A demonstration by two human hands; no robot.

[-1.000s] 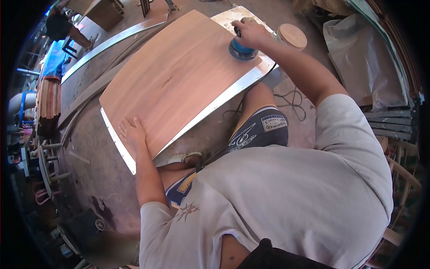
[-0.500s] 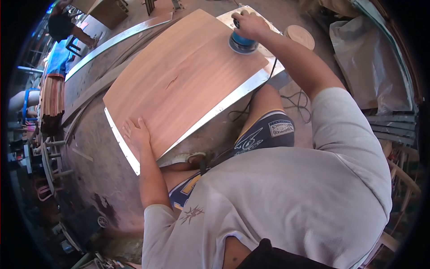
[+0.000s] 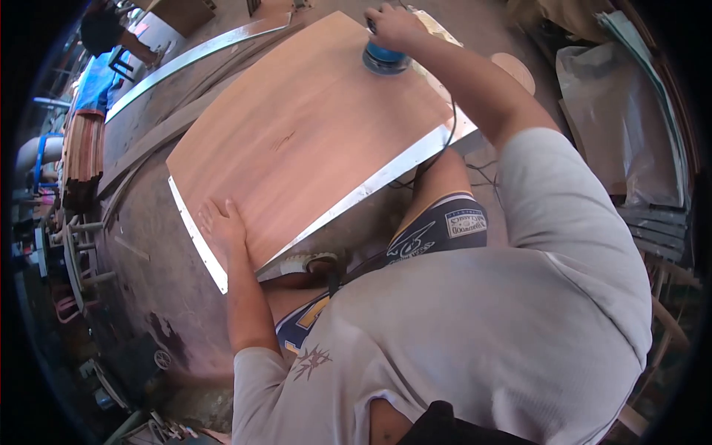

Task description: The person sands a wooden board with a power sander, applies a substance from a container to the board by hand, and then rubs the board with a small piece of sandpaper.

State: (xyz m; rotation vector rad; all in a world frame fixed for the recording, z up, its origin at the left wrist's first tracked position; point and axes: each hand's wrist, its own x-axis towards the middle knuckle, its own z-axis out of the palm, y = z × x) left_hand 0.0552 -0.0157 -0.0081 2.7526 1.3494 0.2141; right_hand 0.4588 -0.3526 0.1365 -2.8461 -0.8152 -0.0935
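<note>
Wooden panel (image 3: 297,126): broad, reddish-brown, slightly bowed at its ends; it lies flat on a support, in front of the seated person.
White-edged support (image 3: 386,165): beneath the panel, showing along its near and left edges; if the panel rests loosely on it, sideways push could make it slide.
Round wooden disc (image 3: 513,72): beyond the panel's right corner, partly behind the forearm.
Left hand (image 3: 222,222): open, palm down, pressing the panel's near-left end; too light a press might let the panel shift.
Blue power sander (image 3: 386,59): at the panel's far-right edge; tilting over that edge could round or gouge it.
Right hand (image 3: 397,28): closed around the sander's top.
Power cord (image 3: 454,122): draped by the panel's right corner; a catch there could jerk the sander.
Dark streaks (image 3: 280,139): near the panel's middle; cause unclear.
</note>
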